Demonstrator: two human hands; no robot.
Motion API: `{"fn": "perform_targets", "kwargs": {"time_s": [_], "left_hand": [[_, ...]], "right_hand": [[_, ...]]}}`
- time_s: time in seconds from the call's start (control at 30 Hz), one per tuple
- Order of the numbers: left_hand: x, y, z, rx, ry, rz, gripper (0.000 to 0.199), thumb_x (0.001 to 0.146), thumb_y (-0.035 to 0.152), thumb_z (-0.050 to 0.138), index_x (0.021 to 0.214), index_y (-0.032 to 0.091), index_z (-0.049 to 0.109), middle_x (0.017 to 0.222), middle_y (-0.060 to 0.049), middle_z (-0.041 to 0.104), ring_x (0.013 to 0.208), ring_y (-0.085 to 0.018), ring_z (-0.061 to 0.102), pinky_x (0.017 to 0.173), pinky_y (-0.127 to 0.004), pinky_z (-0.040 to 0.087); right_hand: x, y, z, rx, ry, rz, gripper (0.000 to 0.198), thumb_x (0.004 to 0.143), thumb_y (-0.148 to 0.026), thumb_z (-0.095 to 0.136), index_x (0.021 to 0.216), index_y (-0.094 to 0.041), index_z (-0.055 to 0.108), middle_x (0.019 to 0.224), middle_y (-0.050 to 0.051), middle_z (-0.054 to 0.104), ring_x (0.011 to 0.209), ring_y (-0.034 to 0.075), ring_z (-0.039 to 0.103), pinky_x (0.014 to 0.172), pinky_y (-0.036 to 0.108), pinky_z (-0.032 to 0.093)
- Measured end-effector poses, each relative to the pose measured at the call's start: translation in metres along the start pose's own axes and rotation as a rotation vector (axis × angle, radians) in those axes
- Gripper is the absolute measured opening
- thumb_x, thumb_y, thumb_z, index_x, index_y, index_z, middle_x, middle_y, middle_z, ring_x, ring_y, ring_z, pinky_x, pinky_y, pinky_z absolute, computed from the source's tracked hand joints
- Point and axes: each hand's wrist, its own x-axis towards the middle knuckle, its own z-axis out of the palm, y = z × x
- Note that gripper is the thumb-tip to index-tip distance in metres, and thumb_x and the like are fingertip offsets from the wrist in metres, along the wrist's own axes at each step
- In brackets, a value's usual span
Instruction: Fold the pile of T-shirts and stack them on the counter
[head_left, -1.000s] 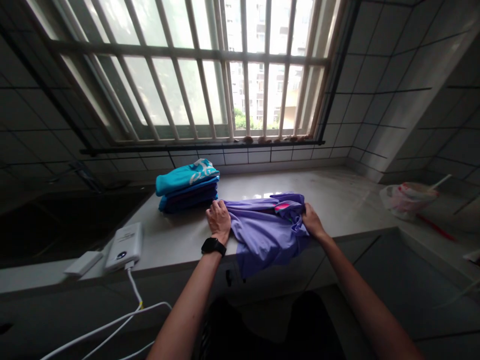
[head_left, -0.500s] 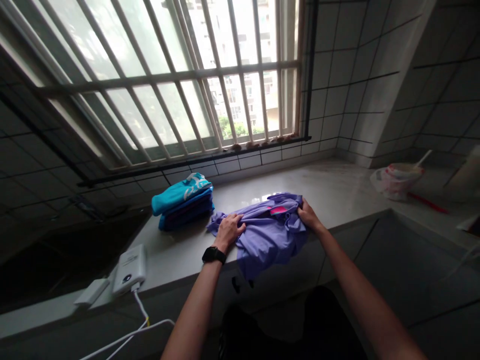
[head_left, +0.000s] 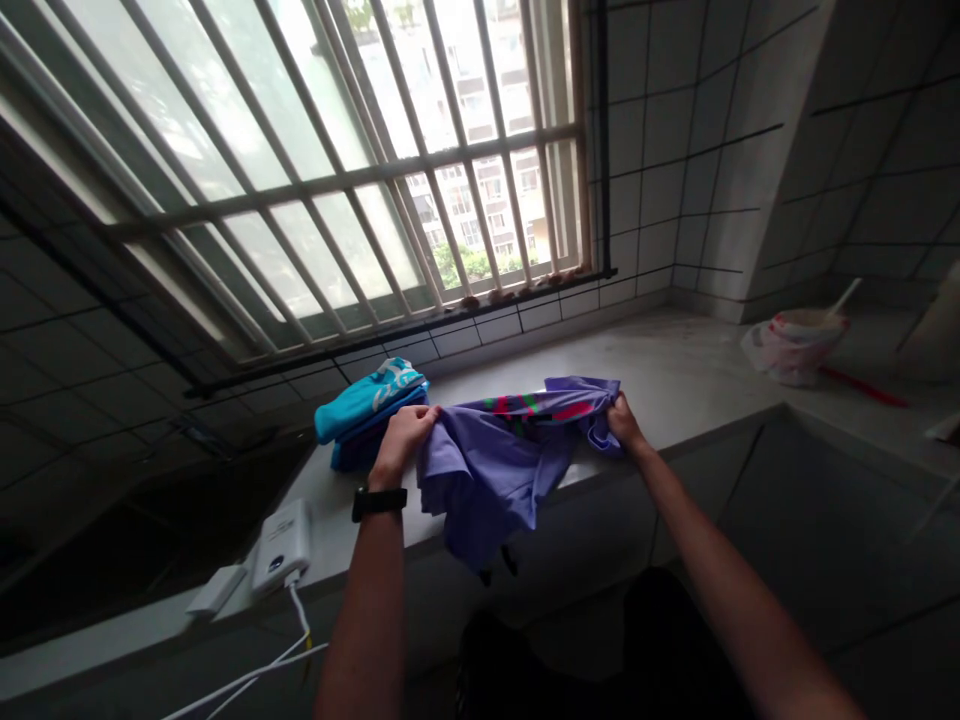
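Note:
A purple T-shirt (head_left: 487, 460) with a red and green print stretches between my two hands above the counter's front edge, its lower part hanging over that edge. My left hand (head_left: 405, 438), with a dark watch on the wrist, pinches the shirt's left upper corner. At the right end, my right hand (head_left: 622, 422) grips the cloth with its fingers closed. Just behind my left hand lies a stack of folded clothes (head_left: 371, 405), bright blue with white lettering on top and darker blue beneath.
On the counter (head_left: 637, 350) at left lie a white power bank (head_left: 283, 545) with a cable and a small white block (head_left: 217, 590). A bag-lined container (head_left: 799, 345) stands at right beside a red-handled object (head_left: 866, 388). The barred window (head_left: 337, 180) is behind.
My left hand has gone from lying on the cloth to pinching its left corner, moving left and up. The shirt is now pulled taut, with more of its print showing.

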Motion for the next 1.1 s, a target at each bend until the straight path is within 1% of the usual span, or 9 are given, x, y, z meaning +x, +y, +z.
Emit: {"fn": "perform_targets", "kwargs": {"time_s": [0.13,0.23,0.4,0.53,0.67,0.73,0.93,1.0,1.1], "left_hand": [[0.001,0.015,0.024,0.198,0.162,0.103,0.019,0.081,0.022,0.057,0.092,0.019,0.072,0.097,-0.009,0.073,0.095,-0.025,0.068,0.089,-0.036,0.051],[-0.002,0.030,0.060,0.184,0.019,0.319,0.030,0.083,0.026,0.064,0.112,0.021,0.071,0.115,-0.009,0.074,0.109,-0.023,0.068,0.100,-0.033,0.050],[-0.009,0.040,0.112,0.292,-0.258,0.366,0.038,0.083,0.037,0.070,0.117,0.021,0.071,0.121,-0.010,0.074,0.112,-0.025,0.068,0.096,-0.032,0.052],[-0.012,0.043,0.101,0.329,-0.456,0.282,0.019,0.087,0.032,0.060,0.090,0.020,0.075,0.088,-0.005,0.075,0.079,-0.020,0.067,0.072,-0.028,0.048],[-0.009,0.050,0.060,0.032,-0.780,0.276,0.036,0.083,0.052,0.062,0.083,0.018,0.073,0.071,0.000,0.068,0.065,-0.016,0.058,0.060,-0.025,0.041],[-0.005,0.050,0.044,-0.104,-0.619,0.258,0.043,0.085,0.056,0.057,0.085,0.016,0.072,0.076,-0.003,0.070,0.071,-0.019,0.061,0.065,-0.026,0.045],[0.005,0.031,0.042,0.241,0.411,0.035,0.041,0.090,0.016,0.040,0.119,0.015,0.069,0.112,-0.015,0.073,0.106,-0.030,0.067,0.096,-0.041,0.048],[0.003,0.024,0.055,0.341,0.444,0.100,0.052,0.086,0.007,0.039,0.132,0.016,0.063,0.123,-0.016,0.070,0.116,-0.029,0.065,0.103,-0.041,0.047],[-0.004,0.019,0.086,0.349,0.206,0.288,0.054,0.089,0.012,0.046,0.141,0.018,0.055,0.134,-0.013,0.066,0.124,-0.024,0.062,0.108,-0.037,0.047]], "right_hand": [[-0.001,-0.006,0.000,0.000,-0.021,-0.001,0.042,0.079,-0.061,0.056,0.098,-0.023,0.057,0.105,0.009,0.070,0.104,0.026,0.065,0.100,0.043,0.049],[-0.005,-0.014,-0.004,-0.013,-0.072,-0.007,0.056,0.076,-0.074,0.055,0.090,-0.021,0.061,0.091,0.008,0.071,0.092,0.026,0.066,0.086,0.039,0.053],[-0.012,-0.030,-0.008,-0.082,-0.273,0.073,0.068,0.066,-0.090,0.052,0.058,-0.023,0.051,0.051,0.000,0.051,0.056,0.018,0.050,0.051,0.029,0.041],[-0.014,-0.038,-0.006,-0.081,-0.272,0.044,0.065,0.072,-0.088,0.049,0.054,-0.025,0.046,0.050,0.000,0.048,0.057,0.018,0.048,0.053,0.030,0.040],[-0.015,-0.036,-0.006,-0.067,-0.159,-0.019,0.062,0.077,-0.086,0.043,0.058,-0.027,0.044,0.056,0.002,0.051,0.066,0.020,0.053,0.064,0.032,0.045],[-0.016,-0.033,-0.007,-0.023,-0.107,-0.005,0.063,0.077,-0.088,0.040,0.062,-0.027,0.044,0.057,0.000,0.049,0.066,0.019,0.051,0.064,0.032,0.044],[-0.013,-0.021,-0.007,-0.032,0.059,0.022,0.063,0.075,-0.090,0.036,0.070,-0.027,0.044,0.065,0.000,0.050,0.070,0.020,0.049,0.068,0.033,0.045],[-0.010,-0.017,-0.006,-0.028,0.087,0.018,0.056,0.080,-0.081,0.035,0.074,-0.026,0.047,0.069,0.001,0.054,0.076,0.021,0.053,0.073,0.033,0.046],[-0.007,-0.013,-0.004,0.017,0.078,0.006,0.040,0.083,-0.062,0.041,0.085,-0.024,0.055,0.081,0.003,0.062,0.084,0.022,0.058,0.080,0.033,0.048]]}}
